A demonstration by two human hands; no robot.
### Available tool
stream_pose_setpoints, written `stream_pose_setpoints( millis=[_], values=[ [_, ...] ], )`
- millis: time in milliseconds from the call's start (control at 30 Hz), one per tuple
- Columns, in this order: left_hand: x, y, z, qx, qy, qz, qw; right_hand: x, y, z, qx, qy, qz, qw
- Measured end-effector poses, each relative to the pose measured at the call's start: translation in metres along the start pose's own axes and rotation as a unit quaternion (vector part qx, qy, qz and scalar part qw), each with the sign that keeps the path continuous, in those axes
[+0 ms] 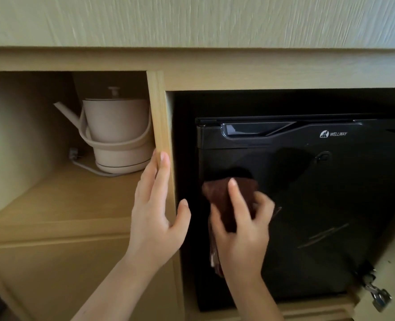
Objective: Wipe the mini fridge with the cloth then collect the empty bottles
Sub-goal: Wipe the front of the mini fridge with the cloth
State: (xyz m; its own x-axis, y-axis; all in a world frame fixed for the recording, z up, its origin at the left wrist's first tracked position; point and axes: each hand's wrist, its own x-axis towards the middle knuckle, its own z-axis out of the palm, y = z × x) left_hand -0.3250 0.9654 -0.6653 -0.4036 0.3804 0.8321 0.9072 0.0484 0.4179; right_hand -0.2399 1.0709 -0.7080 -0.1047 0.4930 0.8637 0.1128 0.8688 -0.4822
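A black mini fridge with its door closed stands inside a wooden cabinet recess on the right. My right hand holds a brown cloth against the left part of the fridge door, fingers curled round it, one finger stretched over the cloth. My left hand rests with straight fingers on the wooden divider post between the two compartments. No bottles are in view.
A beige electric kettle on its base sits on the shelf in the left compartment, its cord trailing left. At the lower right is a metal hinge of the open cabinet door. A light textured countertop runs above.
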Motion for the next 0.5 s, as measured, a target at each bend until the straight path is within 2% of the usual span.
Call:
stream_pose_setpoints(
  millis=[100, 333, 400, 500],
  values=[
    [0.001, -0.002, -0.002, -0.029, 0.018, 0.010, 0.999, -0.014, 0.003, 0.000, 0.008, -0.015, 0.005, 1.000],
    [0.006, -0.004, -0.014, -0.103, 0.024, -0.007, 0.994, 0.047, -0.040, 0.009, 0.056, 0.083, 0.020, 0.995],
    [0.007, -0.004, -0.015, -0.113, 0.024, -0.019, 0.993, 0.042, -0.040, 0.010, 0.039, 0.074, 0.005, 0.996],
    [0.007, -0.004, -0.014, -0.117, 0.032, -0.027, 0.992, 0.009, -0.024, 0.011, 0.001, 0.018, -0.023, 1.000]
  ],
)
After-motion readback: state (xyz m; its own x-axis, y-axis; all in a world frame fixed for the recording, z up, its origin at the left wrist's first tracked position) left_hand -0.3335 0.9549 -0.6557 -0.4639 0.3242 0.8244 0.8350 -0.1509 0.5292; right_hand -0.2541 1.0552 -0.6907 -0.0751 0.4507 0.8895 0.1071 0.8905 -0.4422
